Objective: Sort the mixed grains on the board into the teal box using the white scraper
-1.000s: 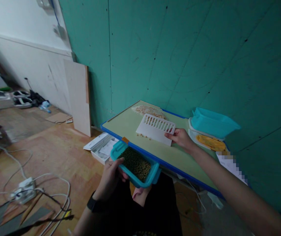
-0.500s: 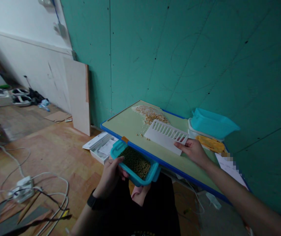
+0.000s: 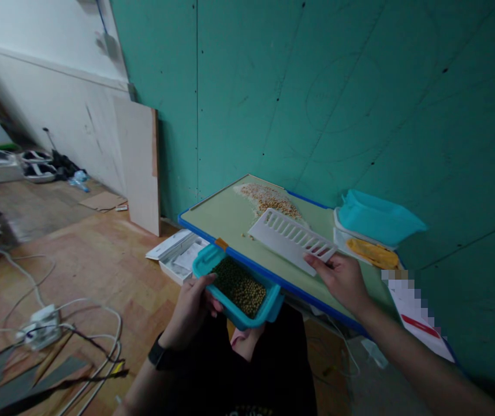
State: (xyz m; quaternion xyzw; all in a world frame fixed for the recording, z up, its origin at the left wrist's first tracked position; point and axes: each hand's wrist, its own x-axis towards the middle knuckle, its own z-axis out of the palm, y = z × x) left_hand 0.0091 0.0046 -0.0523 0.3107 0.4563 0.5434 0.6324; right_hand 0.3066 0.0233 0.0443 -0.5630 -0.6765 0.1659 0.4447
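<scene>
My left hand [image 3: 193, 309] grips the near-left rim of a teal box [image 3: 268, 312] filled with green beans [image 3: 238, 285], held just below the blue front edge of a low table [image 3: 225, 216]. My right hand [image 3: 341, 277] pinches the right end of a white slotted plastic board [image 3: 288, 237], which lies slanted on the tabletop. Behind the board, a pile of pale yellow beans [image 3: 268, 199] is spread at the far side of the table.
A teal lid [image 3: 377, 216] sits on a white tray with a yellow thing [image 3: 371, 252] at the table's right. Papers [image 3: 416, 318] lie by my right forearm. On the floor are an open white box [image 3: 178, 257], a leaning board [image 3: 138, 167], cables and a power strip [image 3: 41, 326].
My right hand has dragged the white slotted board toward me and to the right, uncovering more of the pale bean pile. The teal box in my left hand has barely moved.
</scene>
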